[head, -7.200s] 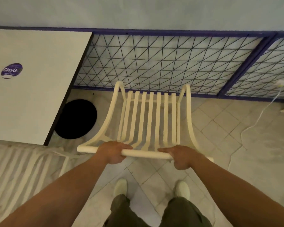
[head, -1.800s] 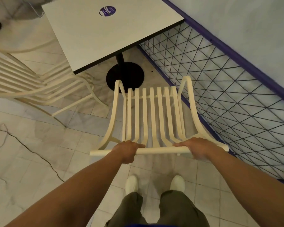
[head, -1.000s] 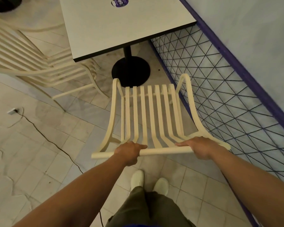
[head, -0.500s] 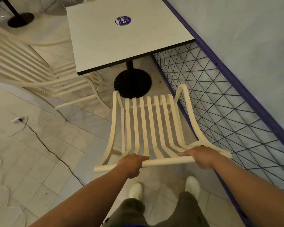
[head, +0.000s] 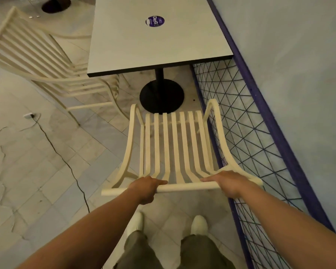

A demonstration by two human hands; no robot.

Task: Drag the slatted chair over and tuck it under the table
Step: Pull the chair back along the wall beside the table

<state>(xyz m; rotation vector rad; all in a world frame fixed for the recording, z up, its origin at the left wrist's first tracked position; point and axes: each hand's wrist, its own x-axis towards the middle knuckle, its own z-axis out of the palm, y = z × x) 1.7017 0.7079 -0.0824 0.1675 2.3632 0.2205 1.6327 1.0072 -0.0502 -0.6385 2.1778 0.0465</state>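
Tiled floor (head: pixel 37 162), mesh fence (head: pixel 246 133) close right. Left hand (head: pixel 146 188), right hand (head: pixel 228 182) clamped on slatted chair (head: pixel 175 148) top rail; push straight toward table (head: pixel 155 45), seat clearing black pedestal base (head: pixel 161 96).

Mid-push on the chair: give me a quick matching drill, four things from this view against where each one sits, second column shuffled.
Things:
1. slatted chair
2. second chair
3. purple sticker
4. black cable

Places:
A. on the table top
B. trailing across the floor tiles, left
C. gripped at its top rail by the left hand and right hand
D. at the table's left side

Pairs: 1-C, 2-D, 3-A, 4-B
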